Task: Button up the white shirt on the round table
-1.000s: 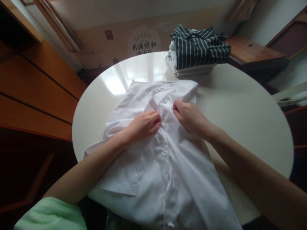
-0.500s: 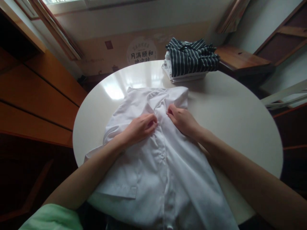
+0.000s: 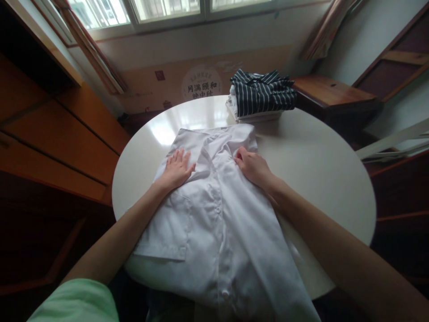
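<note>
A white button-up shirt (image 3: 217, 223) lies face up on a round white table (image 3: 318, 170), collar away from me and hem hanging over the near edge. My left hand (image 3: 176, 169) rests flat on the shirt's left shoulder, fingers stretched out and spread. My right hand (image 3: 251, 165) lies on the shirt just right of the collar, fingers curled down onto the cloth near the placket; whether it pinches fabric is hard to tell.
A stack of folded clothes with a dark striped shirt (image 3: 261, 91) on top sits at the table's far side. A wooden cabinet (image 3: 60, 147) stands on the left, a wooden bench (image 3: 331, 91) at the far right, windows beyond.
My left hand let go near the collar, slid left and opened flat on the shoulder. My right hand stayed near the collar. The view tilted up, showing the windows.
</note>
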Motion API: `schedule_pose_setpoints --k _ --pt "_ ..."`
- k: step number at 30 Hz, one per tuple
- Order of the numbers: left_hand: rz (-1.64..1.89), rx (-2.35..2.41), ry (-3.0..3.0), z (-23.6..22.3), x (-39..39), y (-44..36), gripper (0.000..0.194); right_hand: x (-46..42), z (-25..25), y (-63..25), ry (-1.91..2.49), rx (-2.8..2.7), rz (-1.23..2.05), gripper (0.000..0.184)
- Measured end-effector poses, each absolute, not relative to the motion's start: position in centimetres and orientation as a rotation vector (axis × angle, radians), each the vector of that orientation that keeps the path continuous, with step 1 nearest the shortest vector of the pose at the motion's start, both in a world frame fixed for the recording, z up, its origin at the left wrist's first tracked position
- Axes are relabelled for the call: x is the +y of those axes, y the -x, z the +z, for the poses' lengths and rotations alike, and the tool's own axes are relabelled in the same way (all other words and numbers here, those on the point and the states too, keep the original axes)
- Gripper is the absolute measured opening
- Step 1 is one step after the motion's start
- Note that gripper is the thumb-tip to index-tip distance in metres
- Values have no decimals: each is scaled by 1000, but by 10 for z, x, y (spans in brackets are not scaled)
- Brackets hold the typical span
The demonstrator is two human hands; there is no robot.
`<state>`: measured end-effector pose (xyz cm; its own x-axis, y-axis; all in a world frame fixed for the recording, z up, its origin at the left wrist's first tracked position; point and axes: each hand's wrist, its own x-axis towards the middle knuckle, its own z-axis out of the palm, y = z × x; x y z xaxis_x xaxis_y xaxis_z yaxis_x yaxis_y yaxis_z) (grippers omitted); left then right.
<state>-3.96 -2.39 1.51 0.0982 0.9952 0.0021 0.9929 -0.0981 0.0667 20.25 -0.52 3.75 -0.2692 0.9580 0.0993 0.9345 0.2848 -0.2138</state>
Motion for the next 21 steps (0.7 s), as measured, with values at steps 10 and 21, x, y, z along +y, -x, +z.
schedule_pose_setpoints --k 10,21 --pt "50 1834 -2491 23 -71 29 50 -11 36 -200 1627 -2384 225 19" --pt "575 1596 -2365 20 -69 20 32 -18 35 -193 1515 -2469 251 22"
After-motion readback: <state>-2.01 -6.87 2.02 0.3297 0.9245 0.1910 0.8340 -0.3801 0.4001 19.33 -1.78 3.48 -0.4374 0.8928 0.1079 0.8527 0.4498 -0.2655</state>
